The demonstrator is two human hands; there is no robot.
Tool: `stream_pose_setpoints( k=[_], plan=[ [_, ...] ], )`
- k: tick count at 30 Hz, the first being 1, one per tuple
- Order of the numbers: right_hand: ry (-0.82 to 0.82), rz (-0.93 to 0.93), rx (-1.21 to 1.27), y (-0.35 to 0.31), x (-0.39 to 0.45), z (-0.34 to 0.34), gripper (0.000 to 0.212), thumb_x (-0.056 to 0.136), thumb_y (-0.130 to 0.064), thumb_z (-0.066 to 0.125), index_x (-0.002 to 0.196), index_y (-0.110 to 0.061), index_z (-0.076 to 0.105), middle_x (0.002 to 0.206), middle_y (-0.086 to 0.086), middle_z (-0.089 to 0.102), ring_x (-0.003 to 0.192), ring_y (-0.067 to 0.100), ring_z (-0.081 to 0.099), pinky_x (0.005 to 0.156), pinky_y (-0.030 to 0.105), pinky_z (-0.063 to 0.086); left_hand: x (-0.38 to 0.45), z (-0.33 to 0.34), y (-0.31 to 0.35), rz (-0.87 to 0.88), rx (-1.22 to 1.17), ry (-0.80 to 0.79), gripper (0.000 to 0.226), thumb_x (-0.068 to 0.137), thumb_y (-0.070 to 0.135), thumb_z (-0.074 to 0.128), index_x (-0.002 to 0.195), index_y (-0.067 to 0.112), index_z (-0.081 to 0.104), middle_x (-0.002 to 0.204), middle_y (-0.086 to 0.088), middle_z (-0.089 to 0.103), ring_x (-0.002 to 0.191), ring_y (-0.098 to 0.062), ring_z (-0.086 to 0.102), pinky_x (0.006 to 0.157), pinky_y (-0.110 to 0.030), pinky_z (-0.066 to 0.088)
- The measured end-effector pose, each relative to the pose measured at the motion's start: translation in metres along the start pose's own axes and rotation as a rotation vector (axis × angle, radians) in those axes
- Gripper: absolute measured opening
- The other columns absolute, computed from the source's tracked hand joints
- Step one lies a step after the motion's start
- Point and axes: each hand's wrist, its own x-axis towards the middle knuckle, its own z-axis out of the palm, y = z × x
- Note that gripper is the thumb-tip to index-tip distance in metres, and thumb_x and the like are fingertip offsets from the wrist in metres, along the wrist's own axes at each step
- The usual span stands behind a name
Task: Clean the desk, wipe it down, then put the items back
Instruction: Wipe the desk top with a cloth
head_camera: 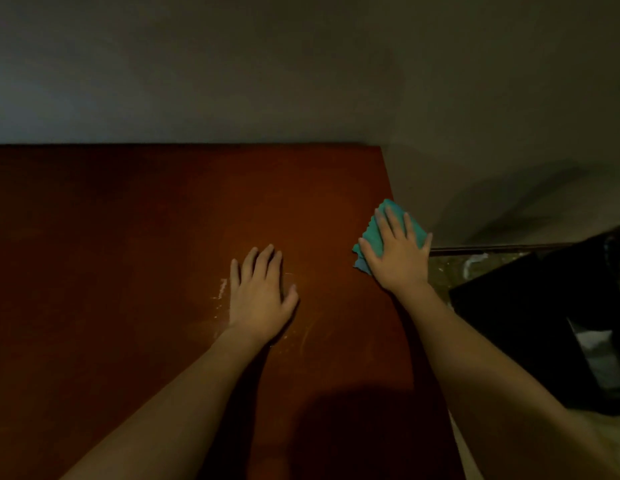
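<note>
Only the right hand presses a teal cloth onto the desk.

The right hand covers most of the teal cloth. The bench runs off the left and bottom edges. A dark object at right is too dim to identify.

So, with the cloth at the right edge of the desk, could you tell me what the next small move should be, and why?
Probably sweep the cloth leftward toward the pale specks beside the left hand. The right hand presses the cloth flat at the desk's right edge, so nothing is left to wipe further right, and the specks show that patch is not yet clean. The left hand should lift clear first.
</note>
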Motion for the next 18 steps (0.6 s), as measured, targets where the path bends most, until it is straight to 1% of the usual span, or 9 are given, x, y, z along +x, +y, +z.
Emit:
stream_pose_setpoints(
  k=[2,4,7,10,14,16,18],
  plan=[
    [-0.009,0.038,0.006,0.008,-0.010,0.002,0.066,0.095,-0.060,0.022,0.151,-0.032,0.002,0.160,-0.009,-0.002,0.147,0.020,-0.005,0.111,0.063,-0.002,0.001,0.003,0.004,-0.013,-0.006,0.016,0.065,0.093,0.049,0.030,0.148,0.016,0.023,0.156,-0.002,0.018,0.145,-0.023,0.004,0.115,-0.044,-0.005],
    [-0.010,0.041,-0.010,0.010,-0.022,0.005,0.067,0.094,-0.062,0.017,0.151,-0.031,0.000,0.160,-0.008,-0.004,0.147,0.020,-0.007,0.111,0.062,-0.004,0.000,0.003,0.004,-0.003,-0.015,0.008,0.064,0.094,0.048,0.033,0.148,0.016,0.023,0.157,-0.002,0.017,0.146,-0.023,0.003,0.115,-0.045,-0.005],
    [-0.023,0.001,-0.054,0.004,-0.038,0.007,0.073,0.087,-0.063,0.008,0.151,-0.031,-0.002,0.159,-0.008,-0.006,0.146,0.021,-0.010,0.110,0.063,-0.006,-0.005,0.003,-0.005,0.065,-0.014,-0.003,0.064,0.095,0.047,0.036,0.149,0.016,0.021,0.157,-0.001,0.015,0.146,-0.020,0.003,0.115,-0.041,-0.008],
    [-0.015,-0.014,-0.097,-0.015,-0.049,0.013,0.079,0.080,-0.067,-0.001,0.151,-0.032,0.000,0.159,-0.010,-0.004,0.146,0.025,-0.012,0.107,0.066,-0.006,-0.010,-0.002,-0.021,0.148,0.001,0.005,0.066,0.092,0.049,0.029,0.149,0.016,0.022,0.156,-0.001,0.019,0.146,-0.017,0.007,0.113,-0.036,-0.009],
    [-0.047,-0.066,-0.115,-0.058,-0.051,0.020,0.082,0.078,-0.068,-0.005,0.151,-0.031,-0.002,0.159,-0.012,-0.007,0.145,0.031,-0.015,0.106,0.067,-0.008,-0.022,-0.008,-0.048,0.165,-0.015,-0.004,0.062,0.095,0.046,0.037,0.148,0.016,0.024,0.155,0.001,0.021,0.145,-0.015,0.009,0.114,-0.035,-0.007],
    [-0.061,-0.102,-0.132,-0.083,-0.049,0.023,0.082,0.078,-0.068,-0.005,0.151,-0.031,-0.003,0.159,-0.012,-0.008,0.144,0.032,-0.015,0.107,0.067,-0.006,-0.028,-0.012,-0.066,0.158,-0.005,-0.002,0.066,0.092,0.051,0.026,0.148,0.017,0.025,0.155,0.001,0.023,0.145,-0.015,0.011,0.114,-0.036,-0.006],
    [-0.066,-0.135,-0.154,-0.110,-0.047,0.026,0.076,0.084,-0.067,0.001,0.151,-0.030,-0.005,0.159,-0.011,-0.010,0.144,0.032,-0.015,0.107,0.067,-0.006,-0.033,-0.016,-0.087,0.146,0.010,0.008,0.077,0.083,0.057,0.011,0.148,0.018,0.026,0.154,0.003,0.025,0.145,-0.014,0.012,0.114,-0.036,-0.006]
  ],
)
